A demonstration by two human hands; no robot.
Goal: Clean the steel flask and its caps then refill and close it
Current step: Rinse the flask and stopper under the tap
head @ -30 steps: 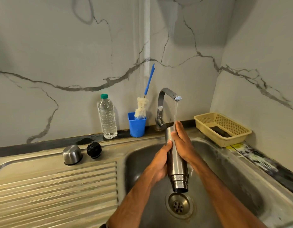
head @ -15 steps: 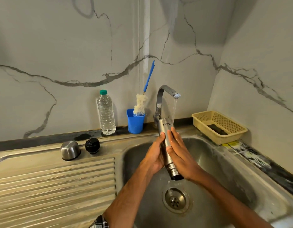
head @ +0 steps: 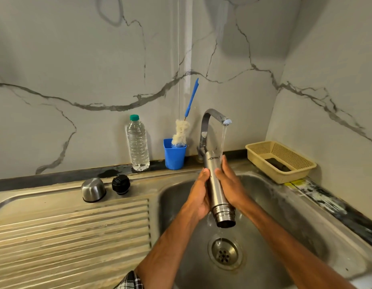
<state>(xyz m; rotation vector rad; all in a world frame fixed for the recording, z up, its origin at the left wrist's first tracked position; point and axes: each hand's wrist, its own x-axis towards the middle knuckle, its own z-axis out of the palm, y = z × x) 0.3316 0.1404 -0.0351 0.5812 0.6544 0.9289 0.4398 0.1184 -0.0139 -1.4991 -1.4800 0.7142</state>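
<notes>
The steel flask (head: 214, 184) is held upside down over the sink, its base up under the tap's (head: 210, 119) running water (head: 223, 140) and its open mouth pointing down at the drain (head: 224, 252). My left hand (head: 197, 197) grips its left side with the thumb up. My right hand (head: 231, 184) lies flat along its right side with the fingers straight. Water drips from the mouth. The steel outer cap (head: 93, 189) and the black inner cap (head: 120, 184) sit side by side on the drainboard (head: 72, 236).
A plastic water bottle (head: 138, 144), and a blue cup (head: 174, 155) holding a bottle brush (head: 182, 132), stand at the wall behind the sink basin (head: 285, 215). A beige basket (head: 262, 151) with a dark scrubber sits at the right.
My right hand slid down the flask toward its mouth, then back up to the middle. The flask stayed upside down under the water, tilting slightly.
</notes>
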